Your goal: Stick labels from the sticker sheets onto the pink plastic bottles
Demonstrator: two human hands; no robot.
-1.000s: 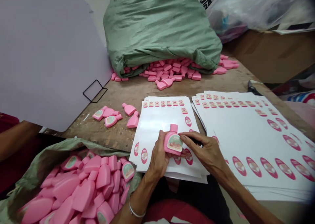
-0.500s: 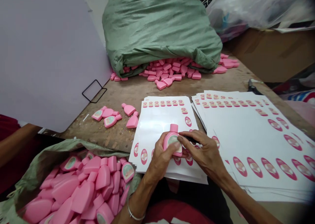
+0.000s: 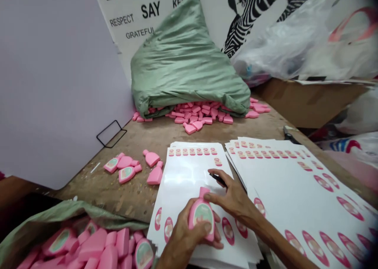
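My left hand [image 3: 189,231] is wrapped round a pink bottle [image 3: 202,216] that bears a pale green oval label. The bottle stands cap up above a stack of white sticker sheets [image 3: 191,178]. My right hand [image 3: 228,194] holds a small black tool [image 3: 217,179] between its fingers, while its thumb touches the bottle near the neck. Some fingers of my left hand show behind the bottle. Pink and cream stickers remain along the edges of the sheets.
A second stack of sticker sheets [image 3: 277,186] lies on the right. Several loose pink bottles [image 3: 152,158] lie on the left. A green sack [image 3: 189,72] spills pink bottles at the back. An open sack of bottles [image 3: 97,245] is at the lower left. A wire stand [image 3: 112,134] leans nearby.
The view has tilted up, showing more wall. My right hand's fingers have opened away from the bottle's label with the black tool, and the label now shows more fully.
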